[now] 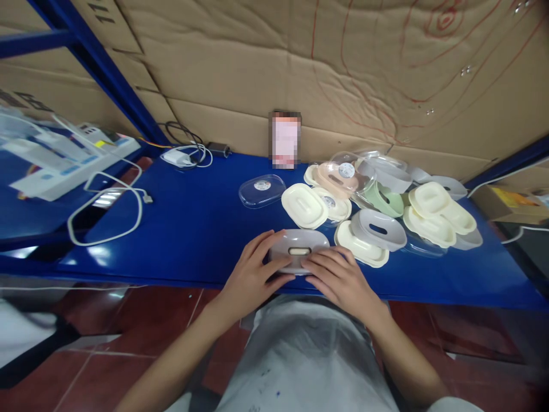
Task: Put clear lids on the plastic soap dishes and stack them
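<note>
A grey oval plastic dish (286, 239) with a slot in its middle is between my two hands at the front of the blue table. Through the slot a cream-coloured part shows. My left hand (254, 269) grips the dish's left end, its thumb along the near side. On the right end, my right hand (338, 273) has its fingers bent over the top, with the thumb at the near edge. Just beyond the dish lies a cream oval tray (303, 205). A clear oval lid (262, 191) with a round label rests to the left of that tray.
At the right, cream trays (429, 200), a grey slotted shell (362, 220), a green shell (388, 203), a peach shell (338, 178) and clear lids are heaped. A phone-like object (286, 140), blurred, leans on the cardboard (223, 74). Chargers (178, 157) and a power strip (77, 166) are leftward.
</note>
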The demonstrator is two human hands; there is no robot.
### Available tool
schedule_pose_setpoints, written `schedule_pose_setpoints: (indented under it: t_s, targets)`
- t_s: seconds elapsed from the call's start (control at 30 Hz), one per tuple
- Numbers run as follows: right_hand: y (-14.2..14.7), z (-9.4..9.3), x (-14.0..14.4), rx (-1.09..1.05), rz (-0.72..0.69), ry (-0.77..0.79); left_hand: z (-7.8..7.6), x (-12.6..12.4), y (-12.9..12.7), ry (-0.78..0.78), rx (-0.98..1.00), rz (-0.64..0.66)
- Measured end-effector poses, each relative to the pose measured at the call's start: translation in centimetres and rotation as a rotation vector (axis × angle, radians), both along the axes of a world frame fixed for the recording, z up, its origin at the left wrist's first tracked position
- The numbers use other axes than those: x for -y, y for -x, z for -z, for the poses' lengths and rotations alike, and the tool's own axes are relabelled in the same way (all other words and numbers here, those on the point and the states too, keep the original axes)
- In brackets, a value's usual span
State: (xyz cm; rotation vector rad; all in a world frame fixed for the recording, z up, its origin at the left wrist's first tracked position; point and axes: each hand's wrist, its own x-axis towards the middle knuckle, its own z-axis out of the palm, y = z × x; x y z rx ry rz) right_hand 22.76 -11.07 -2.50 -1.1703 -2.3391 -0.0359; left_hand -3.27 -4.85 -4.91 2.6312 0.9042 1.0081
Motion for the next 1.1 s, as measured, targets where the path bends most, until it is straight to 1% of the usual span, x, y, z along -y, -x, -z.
schedule_pose_setpoints:
  t_s: [0.07, 0.17, 0.23, 0.3, 0.37, 0.43, 0.53, 0.6, 0.67, 0.7, 0.77, 0.83, 0.9, 0.97, 1.03, 1.1]
  targets:
    - [0.0, 0.0, 0.0, 0.001, -0.005, 0.037, 0.1, 0.0, 0.0, 0.013, -0.010, 0.017]
    - [0.0, 0.2, -0.2, -0.021, -0.018, 0.035, -0.1, 0.2, 0.2, 0.057, -0.012, 0.064]
    - [0.0, 0.2, -0.3, -0.027, -0.021, 0.028, -0.8, 0.0, 0.4, 0.087, 0.001, 0.086]
    - [0.0, 0.2, -0.3, -0.029, -0.017, 0.020, -1.9, -1.0, 0.5, 0.104, -0.001, 0.075]
    - [0.0, 0.2, -0.3, -0.028, -0.018, 0.005, -3.1, -3.0, 0.5, 0.087, -0.059, 0.005]
    - [0.0, 0.2, -0.3, -0.018, -0.023, -0.017, -3.9, -6.2, 0.1, 0.057, -0.183, -0.124]
    - [-0.1, 0.2, -0.2, 0.000, -0.017, -0.033, -4.3, -11.4, -0.5, 0.143, -0.395, -0.314]
    - [-0.3, 0.2, -0.1, 0.004, 0.003, -0.031, -4.1, -14.0, -0.5, 0.207, -0.459, -0.365]
    - [-0.4, 0.3, -0.1, -0.001, 0.030, -0.020, -4.0, -15.1, 0.3, 0.213, -0.408, -0.358]
    - [-0.5, 0.4, -0.1, -0.005, 0.043, -0.013, -4.1, -15.0, 1.0, 0.194, -0.345, -0.342]
    - [-0.6, 0.5, -0.1, -0.023, 0.066, 0.009, -4.7, -13.6, 2.6, 0.134, -0.178, -0.318]
    - [-0.7, 0.8, -0.1, -0.055, 0.082, 0.023, -5.5, -10.9, 4.1, 0.074, -0.008, -0.321]
    - [-0.7, 1.0, -0.2, -0.095, 0.092, 0.025, -6.1, -7.6, 4.8, 0.049, 0.126, -0.337]
    - [-0.8, 1.1, -0.2, -0.127, 0.089, 0.019, -6.1, -4.5, 4.4, 0.058, 0.199, -0.292]
    - [-0.8, 1.1, -0.2, -0.140, 0.085, 0.022, -5.2, -2.3, 3.0, 0.037, 0.216, -0.152]
    - [-0.9, 1.1, -0.1, -0.139, 0.089, 0.031, -4.0, -1.3, 1.3, -0.026, 0.225, 0.000]
